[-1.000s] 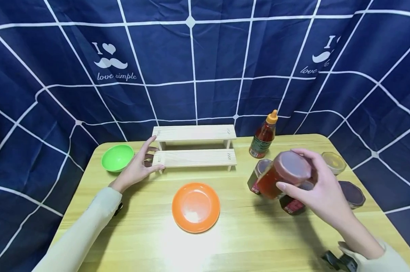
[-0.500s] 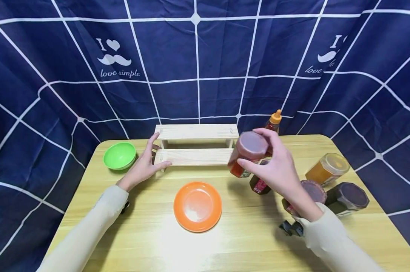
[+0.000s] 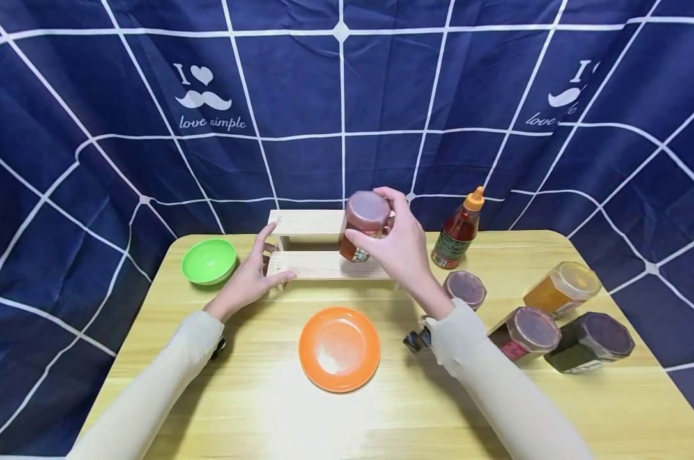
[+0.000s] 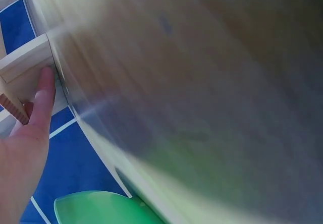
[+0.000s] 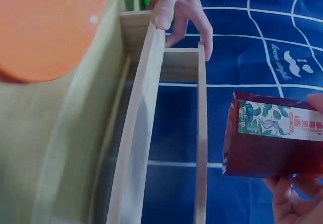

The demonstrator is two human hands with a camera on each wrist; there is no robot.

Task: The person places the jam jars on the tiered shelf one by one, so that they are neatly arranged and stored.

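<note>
A pale wood-grain table (image 3: 232, 409) is carrying a two-tier wooden rack (image 3: 309, 265) near its back edge. A green bowl (image 3: 209, 260) is resting to the rack's left, an orange plate (image 3: 339, 349) in front. On the right, a red sauce bottle (image 3: 457, 231), an amber jar (image 3: 560, 291) and three darker jars (image 3: 588, 344) are standing.

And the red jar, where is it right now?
In the head view, the red jar is just right of centre, gripped by the right hand over the right half of the wooden rack.
</note>
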